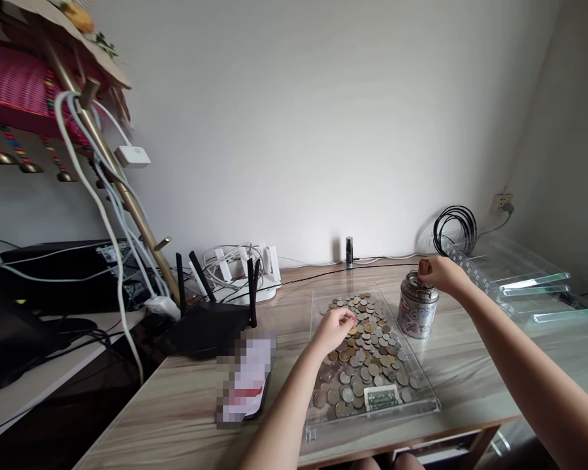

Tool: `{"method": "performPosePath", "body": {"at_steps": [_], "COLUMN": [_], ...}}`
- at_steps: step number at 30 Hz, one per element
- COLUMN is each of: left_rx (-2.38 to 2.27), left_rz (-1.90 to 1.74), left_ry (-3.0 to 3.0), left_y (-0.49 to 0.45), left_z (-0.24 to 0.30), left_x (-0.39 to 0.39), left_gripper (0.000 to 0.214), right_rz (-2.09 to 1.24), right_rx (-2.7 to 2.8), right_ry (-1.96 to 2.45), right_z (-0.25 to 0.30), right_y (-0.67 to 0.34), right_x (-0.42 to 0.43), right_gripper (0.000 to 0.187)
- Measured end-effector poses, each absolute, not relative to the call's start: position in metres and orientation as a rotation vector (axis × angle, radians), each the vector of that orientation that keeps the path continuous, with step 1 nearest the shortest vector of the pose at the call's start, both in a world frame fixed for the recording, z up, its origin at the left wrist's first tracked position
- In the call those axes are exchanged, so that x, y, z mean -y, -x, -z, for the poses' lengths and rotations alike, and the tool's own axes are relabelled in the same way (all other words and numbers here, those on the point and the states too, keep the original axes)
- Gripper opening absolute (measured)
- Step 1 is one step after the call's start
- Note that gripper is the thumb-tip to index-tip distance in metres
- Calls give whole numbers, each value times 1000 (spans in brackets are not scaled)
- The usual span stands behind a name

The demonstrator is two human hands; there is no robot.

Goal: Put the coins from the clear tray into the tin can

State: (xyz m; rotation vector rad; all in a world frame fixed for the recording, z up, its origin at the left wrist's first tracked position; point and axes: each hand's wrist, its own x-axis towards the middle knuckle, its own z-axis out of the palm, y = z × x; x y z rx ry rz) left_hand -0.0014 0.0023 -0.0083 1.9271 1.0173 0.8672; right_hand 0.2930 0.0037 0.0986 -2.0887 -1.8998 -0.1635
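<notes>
A clear plastic tray (424, 399) lies on the wooden table and holds several coins (367, 352) and a folded banknote (381, 397). My left hand (334, 328) rests on the coin pile with its fingers curled in a pinch over the coins; what it grips is hidden. A small patterned metal tin (416, 308) stands just right of the tray. My right hand (440, 273) hovers over the tin's top, fingers pinched together at the lid, holding something too small to make out.
A black router (210, 320) and a white one (245, 271) stand at the back left with cables. A blurred-out flat object (247, 378) lies left of the tray. Clear acrylic sheets (514, 281), a coiled black cable (455, 228) and a small dark bottle (349, 252) stand behind.
</notes>
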Motion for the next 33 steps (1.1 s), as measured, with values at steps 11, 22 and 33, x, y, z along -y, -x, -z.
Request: {"method": "performPosePath", "body": {"at_steps": [11,22,33], "left_rx": [-1091,-1081,-1110], "left_rz": [-821,-831,-839], "left_ry": [-1976,-2030,-2055], "left_y": [3,5,4], "left_z": [16,6,7], "left_x": [-7,2,2], "left_gripper": [27,27,25], "right_rz": [348,632,709], "right_rx": [1868,1849,1811], "right_ry": [1927,1594,1653], "right_z": [-92,-74,-52], "right_y": [-275,-272,-278], "right_x": [1,28,31], "right_gripper": [40,39,37]}}
